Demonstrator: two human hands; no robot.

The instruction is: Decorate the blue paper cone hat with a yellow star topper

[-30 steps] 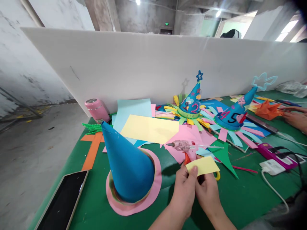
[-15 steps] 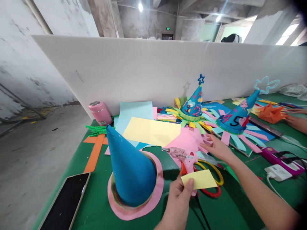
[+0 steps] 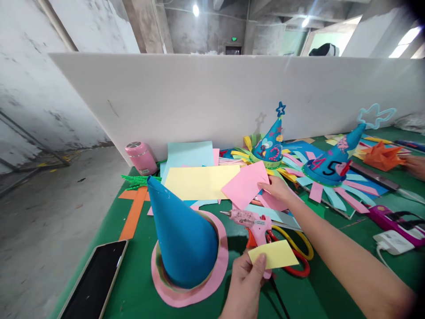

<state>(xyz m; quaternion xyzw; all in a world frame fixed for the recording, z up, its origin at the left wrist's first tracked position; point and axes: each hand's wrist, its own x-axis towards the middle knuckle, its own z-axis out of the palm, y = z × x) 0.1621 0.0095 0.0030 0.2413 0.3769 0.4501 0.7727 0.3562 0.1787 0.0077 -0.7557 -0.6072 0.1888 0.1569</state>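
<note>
My left hand (image 3: 246, 277) pinches a small yellow paper slip (image 3: 273, 255) low over the green table (image 3: 133, 283), just in front of a pink glue gun (image 3: 250, 219) and red-and-yellow scissors (image 3: 295, 256). My right hand (image 3: 278, 189) reaches forward and grips a pink paper sheet (image 3: 245, 184), lifting its edge off the pile of coloured sheets. A large blue paper cone hat (image 3: 179, 235) with a pink brim stands to the left of both hands.
A yellow sheet (image 3: 195, 182) and a light blue sheet (image 3: 189, 155) lie behind. Two decorated cone hats (image 3: 270, 146) (image 3: 332, 161) stand by the white board (image 3: 215, 97). A pink tumbler (image 3: 141, 158), a tablet (image 3: 94, 283) and another person's hand (image 3: 415, 165) are at the edges.
My right hand left the yellow slip, reached forward and took hold of the pink sheet, which now tilts up. My left hand keeps the yellow slip.
</note>
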